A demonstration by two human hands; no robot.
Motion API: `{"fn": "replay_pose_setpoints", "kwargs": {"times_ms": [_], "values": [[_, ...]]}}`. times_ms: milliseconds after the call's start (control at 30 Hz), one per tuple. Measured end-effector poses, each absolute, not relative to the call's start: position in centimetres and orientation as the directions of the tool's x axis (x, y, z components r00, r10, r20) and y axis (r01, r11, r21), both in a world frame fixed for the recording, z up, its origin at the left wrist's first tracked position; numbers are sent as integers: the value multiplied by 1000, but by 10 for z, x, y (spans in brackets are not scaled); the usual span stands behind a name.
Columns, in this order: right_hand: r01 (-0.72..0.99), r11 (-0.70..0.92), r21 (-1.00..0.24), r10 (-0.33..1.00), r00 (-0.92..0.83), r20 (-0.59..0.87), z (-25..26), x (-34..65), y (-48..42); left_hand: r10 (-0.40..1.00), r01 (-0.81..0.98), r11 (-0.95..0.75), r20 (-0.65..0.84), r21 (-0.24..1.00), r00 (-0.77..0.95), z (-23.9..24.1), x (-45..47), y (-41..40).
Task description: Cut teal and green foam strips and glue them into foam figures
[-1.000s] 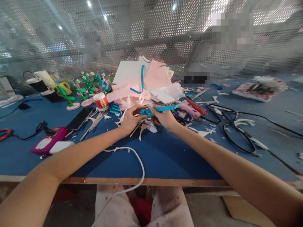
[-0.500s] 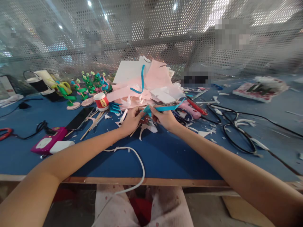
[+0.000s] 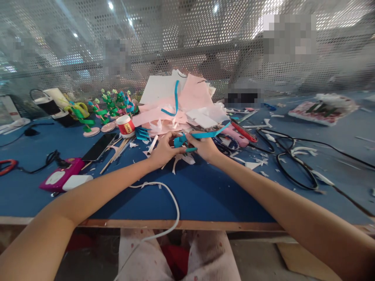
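Observation:
A blue paper strip (image 3: 209,134) runs between my hands, with a coiled part at my left fingers and a free end reaching up to the right. My left hand (image 3: 165,151) is closed on the coiled part; a small teal piece pokes out by its thumb. Fingers of my right hand (image 3: 205,147) pinch the strip close to the coil. Just left of my hands lies a white stick (image 3: 152,144). Folded blue paper pieces (image 3: 142,134) sit behind it, next to a red and white tub (image 3: 125,126). What the coil wraps round is hidden.
Pink and white sheets (image 3: 195,91) are heaped behind my hands, with another blue strip (image 3: 176,97) on top. Paper plant figures (image 3: 109,105) stand at the left, near a phone (image 3: 99,147) and a purple box (image 3: 61,173). Black cable (image 3: 293,164) and red-handled tool (image 3: 244,130) lie right.
My fingers have shifted round the blue strip. More of the coil shows now, and a teal piece has come into view below it, by my left thumb.

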State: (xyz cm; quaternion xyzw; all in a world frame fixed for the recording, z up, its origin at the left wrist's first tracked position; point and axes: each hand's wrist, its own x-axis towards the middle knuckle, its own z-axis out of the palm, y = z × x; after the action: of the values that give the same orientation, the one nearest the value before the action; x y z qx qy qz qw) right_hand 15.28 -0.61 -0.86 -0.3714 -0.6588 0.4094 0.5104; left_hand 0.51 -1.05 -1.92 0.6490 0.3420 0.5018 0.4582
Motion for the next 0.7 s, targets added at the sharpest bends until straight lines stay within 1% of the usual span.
{"fn": "replay_pose_setpoints", "kwargs": {"times_ms": [167, 333, 500, 700], "values": [[148, 414, -898, 904, -177, 388, -7, 155, -6, 920, -79, -265, 276, 961, 278, -17, 6, -13], [140, 434, -890, 893, -193, 405, -8, 155, -5, 922, -94, -234, 251, 968, 294, -14, 6, -14], [124, 409, -904, 902, -206, 380, -10, 154, -5, 935, -107, -195, 218, 975, 281, -15, 5, -14], [134, 445, -886, 883, -232, 408, -6, 155, -9, 939, -163, -145, 188, 976, 288, -15, 5, -13]]}}
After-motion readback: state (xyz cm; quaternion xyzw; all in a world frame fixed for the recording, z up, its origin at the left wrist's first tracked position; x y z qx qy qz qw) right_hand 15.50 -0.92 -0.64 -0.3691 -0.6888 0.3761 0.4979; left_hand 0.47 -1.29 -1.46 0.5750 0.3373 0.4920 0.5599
